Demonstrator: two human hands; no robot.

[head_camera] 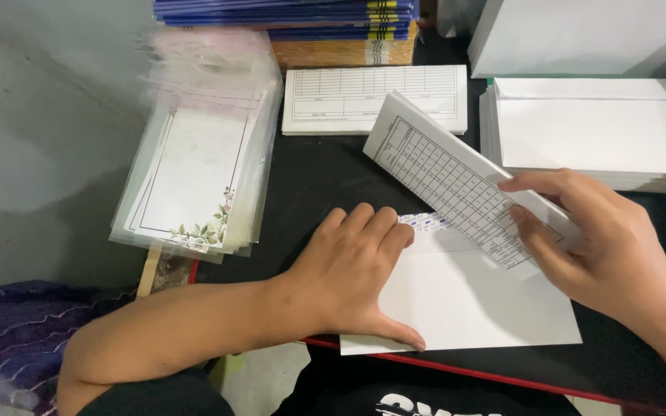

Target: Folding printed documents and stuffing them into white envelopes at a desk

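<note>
1 head-worn camera looks steeply down from the person's own seat, close over a black table [325, 181]. It faces forward across the table toward a grey wall [48, 115] at left; both forearms enter from below.

1. This looks like a small stationery or printing shop's packing desk, with paper goods covering a black tabletop [325, 185].
2. At upper right sits a stack of white envelopes [591, 135].
3. At left lie floral-bordered cards in clear sleeves [194, 169].
4. At top centre are printed forms [371, 96] and a pile of blue notebooks [287, 15].
</note>
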